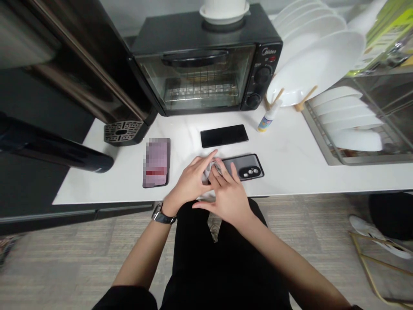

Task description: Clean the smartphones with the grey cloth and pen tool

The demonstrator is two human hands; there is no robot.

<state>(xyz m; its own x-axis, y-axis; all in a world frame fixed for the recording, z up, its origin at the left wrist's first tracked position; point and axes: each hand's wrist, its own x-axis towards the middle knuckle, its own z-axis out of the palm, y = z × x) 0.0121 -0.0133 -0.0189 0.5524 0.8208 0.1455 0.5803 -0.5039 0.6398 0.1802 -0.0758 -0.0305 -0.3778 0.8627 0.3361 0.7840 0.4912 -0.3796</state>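
Note:
A crumpled white-grey cloth shows in part between my two hands at the counter's front edge; it may be a wipe, since the fingers hide most of it. My left hand, with a watch on the wrist, curves around the cloth's left side. Over the other side reaches my right hand, its fingers spread and the thumb pointing left. Just beyond the right fingers lies a clear phone case with a black rim and camera cutout. A black phone rests behind it. To the left is a pinkish, pixelated phone.
A black toaster oven stands at the back of the white counter. A small spray bottle is beside it, near white plates and a dish rack. A dark cylinder juts in from the left.

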